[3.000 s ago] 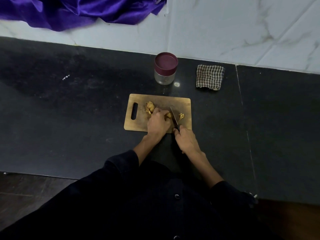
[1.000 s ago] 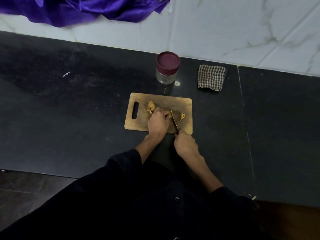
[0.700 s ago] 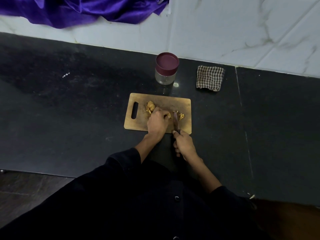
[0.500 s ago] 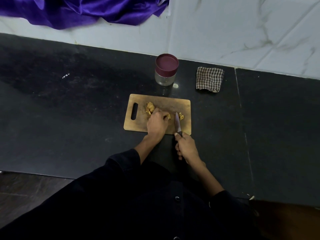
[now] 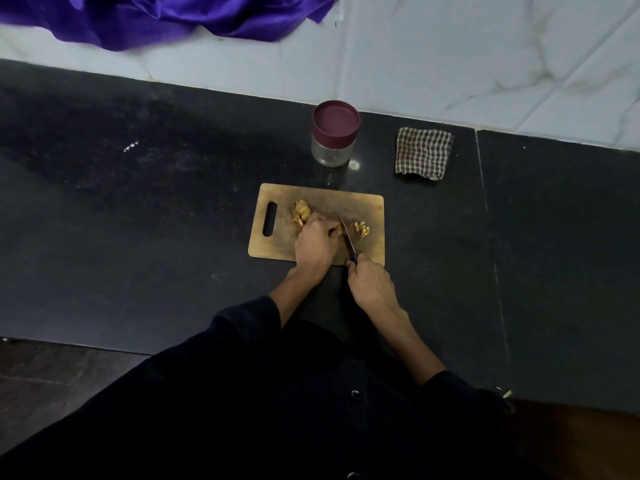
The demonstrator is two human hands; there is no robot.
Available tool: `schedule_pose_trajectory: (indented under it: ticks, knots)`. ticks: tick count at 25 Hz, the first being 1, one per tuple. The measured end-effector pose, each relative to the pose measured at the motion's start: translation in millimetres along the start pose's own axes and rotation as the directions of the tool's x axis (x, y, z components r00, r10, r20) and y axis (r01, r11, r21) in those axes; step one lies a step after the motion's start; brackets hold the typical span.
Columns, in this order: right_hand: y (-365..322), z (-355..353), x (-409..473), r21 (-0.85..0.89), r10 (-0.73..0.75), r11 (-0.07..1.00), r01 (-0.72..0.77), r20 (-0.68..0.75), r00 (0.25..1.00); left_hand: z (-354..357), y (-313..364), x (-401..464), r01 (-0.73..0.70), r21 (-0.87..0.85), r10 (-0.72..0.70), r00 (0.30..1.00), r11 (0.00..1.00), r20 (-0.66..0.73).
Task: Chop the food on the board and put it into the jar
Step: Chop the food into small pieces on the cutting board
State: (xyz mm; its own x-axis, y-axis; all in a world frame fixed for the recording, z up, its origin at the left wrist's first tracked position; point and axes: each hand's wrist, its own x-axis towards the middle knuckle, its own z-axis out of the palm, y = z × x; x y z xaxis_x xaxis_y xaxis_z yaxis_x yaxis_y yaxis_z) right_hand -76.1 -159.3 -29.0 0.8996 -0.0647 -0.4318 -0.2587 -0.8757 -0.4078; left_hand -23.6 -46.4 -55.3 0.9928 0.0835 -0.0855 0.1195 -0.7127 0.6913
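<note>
A wooden cutting board (image 5: 277,244) lies on the black counter. On it, my left hand (image 5: 316,244) holds down a yellowish piece of food, its fingers curled over it. My right hand (image 5: 370,285) grips the handle of a knife (image 5: 347,237) whose blade sits on the board just right of my left fingers. Cut yellow strips (image 5: 362,230) lie right of the blade. An uncut chunk of food (image 5: 302,212) lies left of my left hand. A glass jar (image 5: 334,134) with a maroon lid on stands behind the board.
A folded checked cloth (image 5: 423,154) lies right of the jar. Purple fabric (image 5: 166,15) hangs over the white tiled wall at the back. The counter's front edge runs just below my forearms.
The knife blade has swung back from lying flat near the board's front to cutting beside my left fingers. A few more cut strips lie right of the blade. My left hand stayed put.
</note>
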Motion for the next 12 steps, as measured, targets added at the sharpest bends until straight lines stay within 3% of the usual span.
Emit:
schedule_pose_trajectory:
  ticks: [4,9,12]
  knots:
    - [-4.1,0.9,-0.5,-0.056,-0.002,0.998,0.001,-0.017,1.0,-0.5,0.9,-0.5,-0.031,0.059,0.03,0.999,0.998,0.015]
    - [-14.5,1.7,-4.4,-0.113,0.045,0.993,-0.045,-0.002,0.999,-4.8,8.1,-1.4,-0.129,0.338,0.101,0.99,0.932,0.1]
    - [-13.5,1.6,-2.5,-0.1,0.061,0.993,-0.059,0.016,0.998,-4.0,8.5,-1.4,-0.119,0.353,0.089,0.991,0.928,0.1]
